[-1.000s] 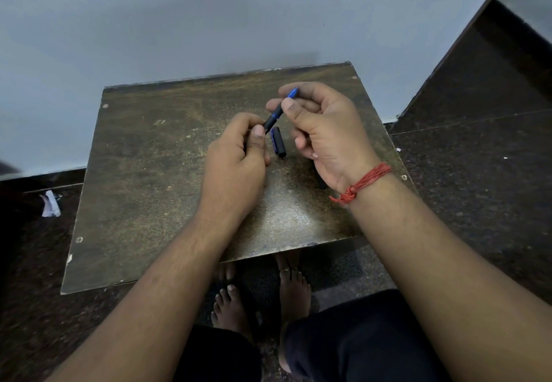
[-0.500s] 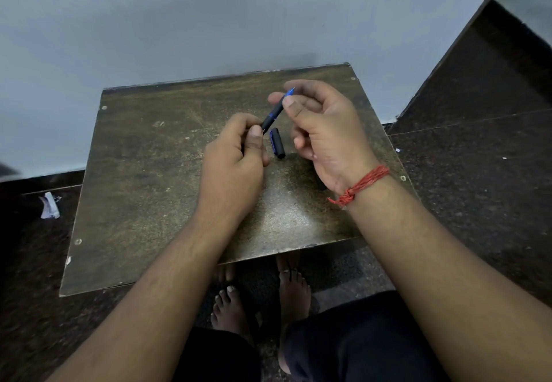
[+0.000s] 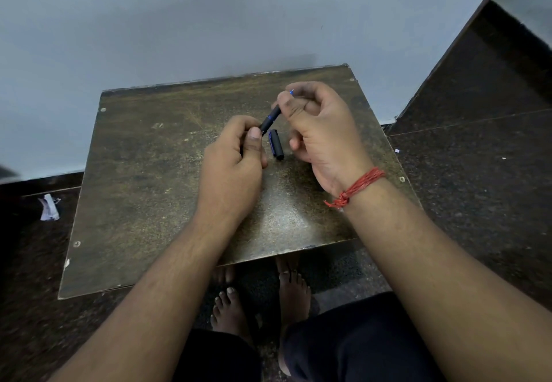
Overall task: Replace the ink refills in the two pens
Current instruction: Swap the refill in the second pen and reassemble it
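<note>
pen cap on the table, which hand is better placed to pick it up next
Right, probably: the right hand pinches only the pen tip, lower fingers free beside the cap; the left hand grips the barrel.

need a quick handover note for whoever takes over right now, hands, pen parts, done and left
Left hand: grips the lower end of the pen.
Right hand: fingers pinch the pen's upper end, where a thin blue tip pokes out past them.
Pen is held in the air over the table, tilted up to the right.
Pen cap lies on the table just below the pen, between the hands.
Done: cap is off this pen.
Left: whether the refill is old or new cannot be told. No second pen or spare refill is in view.
</note>
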